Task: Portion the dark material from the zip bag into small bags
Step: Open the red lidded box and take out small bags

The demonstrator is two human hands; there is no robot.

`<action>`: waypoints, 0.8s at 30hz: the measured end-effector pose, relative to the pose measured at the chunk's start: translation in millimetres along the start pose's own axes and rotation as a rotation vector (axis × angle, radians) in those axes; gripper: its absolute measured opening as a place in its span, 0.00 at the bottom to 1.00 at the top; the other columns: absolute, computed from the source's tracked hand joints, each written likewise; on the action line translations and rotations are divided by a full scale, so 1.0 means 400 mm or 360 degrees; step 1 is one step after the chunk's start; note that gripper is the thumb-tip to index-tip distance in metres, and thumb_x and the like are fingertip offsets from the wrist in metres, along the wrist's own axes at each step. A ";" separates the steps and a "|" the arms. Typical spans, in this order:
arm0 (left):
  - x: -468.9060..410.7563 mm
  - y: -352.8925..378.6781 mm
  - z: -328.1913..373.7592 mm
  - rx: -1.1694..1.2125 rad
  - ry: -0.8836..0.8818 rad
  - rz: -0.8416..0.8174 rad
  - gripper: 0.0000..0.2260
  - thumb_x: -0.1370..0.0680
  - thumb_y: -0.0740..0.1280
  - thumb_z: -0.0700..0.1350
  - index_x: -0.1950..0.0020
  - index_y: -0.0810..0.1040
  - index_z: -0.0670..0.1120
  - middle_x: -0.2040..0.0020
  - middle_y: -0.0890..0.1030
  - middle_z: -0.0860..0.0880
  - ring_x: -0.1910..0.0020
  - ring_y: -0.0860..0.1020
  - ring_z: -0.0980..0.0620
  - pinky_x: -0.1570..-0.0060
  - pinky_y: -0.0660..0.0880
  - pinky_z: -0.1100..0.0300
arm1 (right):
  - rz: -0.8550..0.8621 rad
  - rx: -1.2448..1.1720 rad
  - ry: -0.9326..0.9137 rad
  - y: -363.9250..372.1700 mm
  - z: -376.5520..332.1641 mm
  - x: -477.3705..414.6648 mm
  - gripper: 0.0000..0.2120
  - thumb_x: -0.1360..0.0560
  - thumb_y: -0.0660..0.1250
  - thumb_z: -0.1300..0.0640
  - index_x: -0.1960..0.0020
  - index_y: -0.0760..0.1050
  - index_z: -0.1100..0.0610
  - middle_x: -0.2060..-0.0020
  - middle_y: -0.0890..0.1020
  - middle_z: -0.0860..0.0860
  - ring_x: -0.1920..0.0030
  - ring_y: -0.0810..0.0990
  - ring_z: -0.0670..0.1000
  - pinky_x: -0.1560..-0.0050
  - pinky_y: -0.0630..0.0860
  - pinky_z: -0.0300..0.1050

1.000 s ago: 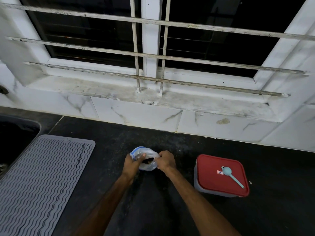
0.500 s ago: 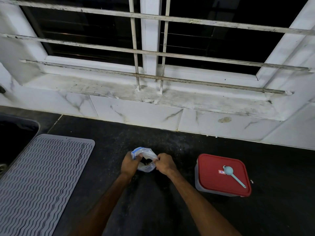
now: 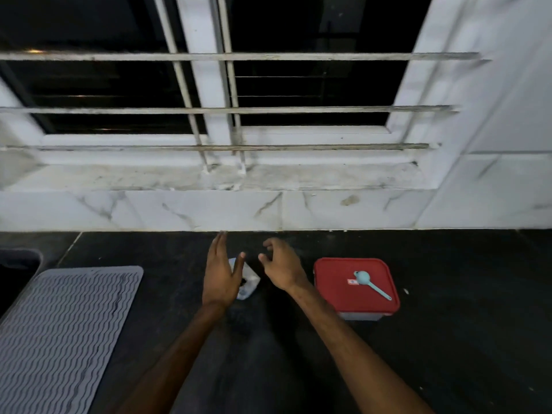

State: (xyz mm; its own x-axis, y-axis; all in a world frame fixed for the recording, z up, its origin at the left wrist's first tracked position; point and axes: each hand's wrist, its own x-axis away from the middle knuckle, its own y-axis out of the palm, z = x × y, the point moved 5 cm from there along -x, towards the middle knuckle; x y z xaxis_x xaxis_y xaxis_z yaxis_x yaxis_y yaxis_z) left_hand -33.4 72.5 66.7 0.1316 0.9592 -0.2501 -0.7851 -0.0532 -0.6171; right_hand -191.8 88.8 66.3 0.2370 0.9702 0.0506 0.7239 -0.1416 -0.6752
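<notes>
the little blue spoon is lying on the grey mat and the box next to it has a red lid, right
Not quite. The head view shows the blue spoon lying on top of the box, on its red lid, not on the grey mat. The mat is away at the left side of the counter. The box does have a red lid.

Red lid (image 3: 337, 297), pale blue scoop (image 3: 362, 277), whitish zip bag (image 3: 250, 286), grey wavy-ribbed mat (image 3: 59, 324), black counter (image 3: 448, 339), white grey-veined marble tiles (image 3: 149, 210).
</notes>
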 end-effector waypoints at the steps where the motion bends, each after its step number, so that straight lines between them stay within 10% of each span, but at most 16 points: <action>1: 0.000 0.023 0.031 -0.0012 0.0087 -0.0040 0.27 0.19 0.64 0.49 0.23 0.61 0.41 0.23 0.63 0.43 0.24 0.61 0.47 0.26 0.60 0.55 | 0.0100 0.0018 -0.0055 -0.041 0.010 0.008 0.14 0.23 0.67 0.56 0.38 0.74 0.59 0.41 0.79 0.56 0.39 0.77 0.55 0.38 0.73 0.49; 7: 0.040 0.225 0.181 -0.0105 0.0340 -0.0465 0.29 0.23 0.63 0.51 0.26 0.65 0.38 0.25 0.66 0.40 0.25 0.63 0.43 0.26 0.57 0.59 | 0.0442 0.0496 -0.0066 -0.279 0.177 0.070 0.12 0.24 0.66 0.59 0.43 0.76 0.62 0.45 0.79 0.59 0.43 0.76 0.61 0.40 0.68 0.52; 17: 0.151 0.411 0.240 -0.0571 0.0258 -0.0931 0.44 0.27 0.49 0.71 0.20 0.50 0.43 0.19 0.50 0.46 0.21 0.51 0.47 0.24 0.55 0.47 | 0.0048 0.1065 0.0044 -0.331 0.335 0.148 0.16 0.20 0.58 0.59 0.33 0.71 0.58 0.37 0.73 0.57 0.36 0.70 0.57 0.33 0.67 0.50; 24: 0.176 0.424 0.253 -0.0473 0.0230 -0.0988 0.68 0.47 0.53 0.85 0.20 0.43 0.42 0.19 0.43 0.46 0.20 0.45 0.48 0.24 0.49 0.55 | 0.0300 0.0482 0.0064 -0.428 0.410 0.141 0.09 0.23 0.64 0.63 0.43 0.74 0.58 0.45 0.76 0.56 0.48 0.79 0.58 0.47 0.76 0.52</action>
State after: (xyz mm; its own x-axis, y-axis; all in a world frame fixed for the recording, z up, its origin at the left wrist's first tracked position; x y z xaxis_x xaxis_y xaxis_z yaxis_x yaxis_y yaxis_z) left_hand -218.5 159.3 19.9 0.5971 0.7915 0.1305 -0.3427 0.3987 -0.8507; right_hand -408.7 199.9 64.0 0.3776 0.9232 -0.0708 0.4415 -0.2467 -0.8627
